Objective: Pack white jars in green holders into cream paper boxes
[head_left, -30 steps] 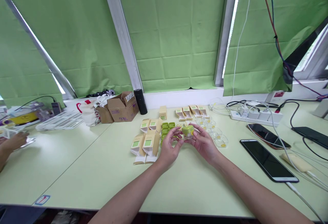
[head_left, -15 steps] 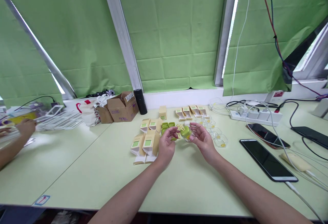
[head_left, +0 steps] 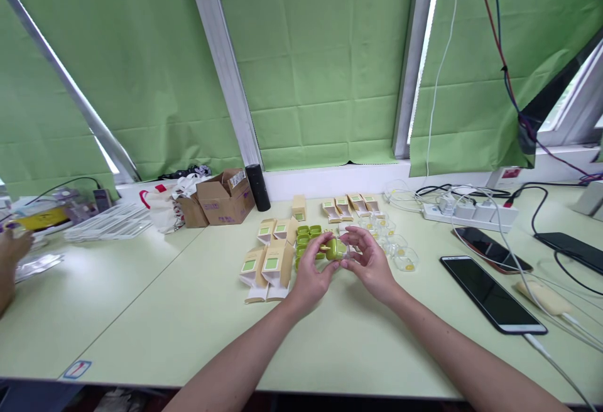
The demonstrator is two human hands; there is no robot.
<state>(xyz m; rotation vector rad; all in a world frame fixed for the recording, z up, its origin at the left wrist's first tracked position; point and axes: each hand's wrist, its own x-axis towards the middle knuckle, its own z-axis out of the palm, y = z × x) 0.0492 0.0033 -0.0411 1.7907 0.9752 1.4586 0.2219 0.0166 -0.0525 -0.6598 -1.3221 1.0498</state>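
Observation:
Between my two hands, over the middle of the table, is a small green case with a clear cover (head_left: 335, 249). My left hand (head_left: 311, 274) is closed around its green side, fingers on top and thumb below. On the clear side, my right hand (head_left: 370, 260) pinches it with thumb and fingers. Several green square cups (head_left: 309, 230) stand just behind my left hand. Clear covers with yellow spots (head_left: 406, 260) lie beyond my right hand. Left of my hands are open beige cartons (head_left: 277, 264) with green squares; more small cartons (head_left: 362, 203) stand farther back.
A brown cardboard box (head_left: 226, 197) and a black cylinder (head_left: 257, 187) stand at the back. To the right are a white-framed phone (head_left: 492, 294), a darker phone (head_left: 490, 250), a power strip (head_left: 471, 212) and loose cables. Another person's hand (head_left: 14, 249) is at far left, near stacked white frames (head_left: 110, 220).
Both hands have closed in on the green case, and its clear cover sits closer against the green part. The case has turned slightly. At far left the other person's hand has moved left.

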